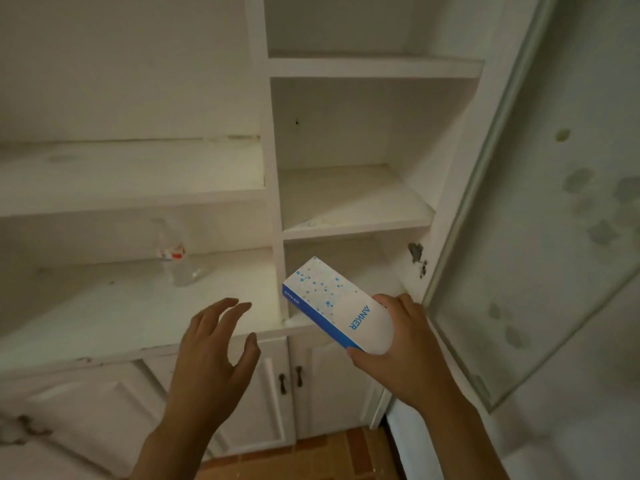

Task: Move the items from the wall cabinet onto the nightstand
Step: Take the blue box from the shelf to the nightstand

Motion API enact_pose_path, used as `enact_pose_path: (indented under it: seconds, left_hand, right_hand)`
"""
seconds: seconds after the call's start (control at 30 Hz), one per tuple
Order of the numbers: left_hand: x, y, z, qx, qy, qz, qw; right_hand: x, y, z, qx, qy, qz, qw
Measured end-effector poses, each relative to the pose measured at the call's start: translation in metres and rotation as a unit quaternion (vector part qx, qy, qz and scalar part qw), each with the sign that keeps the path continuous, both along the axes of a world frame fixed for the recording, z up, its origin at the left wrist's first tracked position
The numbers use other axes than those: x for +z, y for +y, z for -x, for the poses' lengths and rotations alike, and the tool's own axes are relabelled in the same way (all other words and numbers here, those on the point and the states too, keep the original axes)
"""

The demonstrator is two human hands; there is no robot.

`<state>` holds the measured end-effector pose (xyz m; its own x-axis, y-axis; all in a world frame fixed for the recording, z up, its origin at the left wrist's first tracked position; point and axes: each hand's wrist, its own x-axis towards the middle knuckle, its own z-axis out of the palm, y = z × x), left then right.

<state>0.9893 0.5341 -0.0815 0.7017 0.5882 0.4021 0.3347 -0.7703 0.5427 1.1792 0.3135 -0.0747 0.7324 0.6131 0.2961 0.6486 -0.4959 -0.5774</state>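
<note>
Right hand (pixel 405 344): raised in front of the wall cabinet (pixel 273 202), forearm entering from the lower right corner and angled up and to the left. Fingers wrapped over the far long edge of a white and blue box (pixel 337 304), thumb pressed against the near blue side, so the box pinched at its near end. Box printed ANKER, tilted, far end pointing up and left toward the lower right compartment, near end low in the palm. Box held in the air just in front of the cabinet's bottom shelf edge, not resting on any shelf.

Left hand (pixel 213 355): raised beside it, well apart from the box, forearm rising from the bottom edge. Palm turned rightward, fingers spread and gently curved, thumb out to the right. Nothing held, nothing touched; hovering before the front lip of the wide lower left shelf.

Clear plastic bottle (pixel 175 259) with a red and white label: upright on that lower left shelf, toward the back, beyond and left of the left hand's fingertips.

Glass cabinet door (pixel 540 209): swung open at the right, pane smudged with dull patches. Below the shelves, white lower doors (pixel 311 386) closed, two dark handles side by side. Reddish tiled floor (pixel 322 455) at the bottom between the forearms.
</note>
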Motion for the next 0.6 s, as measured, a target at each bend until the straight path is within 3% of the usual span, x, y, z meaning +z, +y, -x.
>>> enact_pose_path:
  seconds: [0.27,0.6]
  left_hand:
    - [-0.022,-0.019,0.086,0.095,0.078,-0.002,0.992]
    - [-0.021,-0.008,0.235,0.237,0.11,-0.009,0.965]
  right_hand:
    - [-0.058,0.036,0.065,0.118,0.033,0.033,0.992]
    - [-0.048,0.115,0.172,0.232,0.019,0.052,0.971]
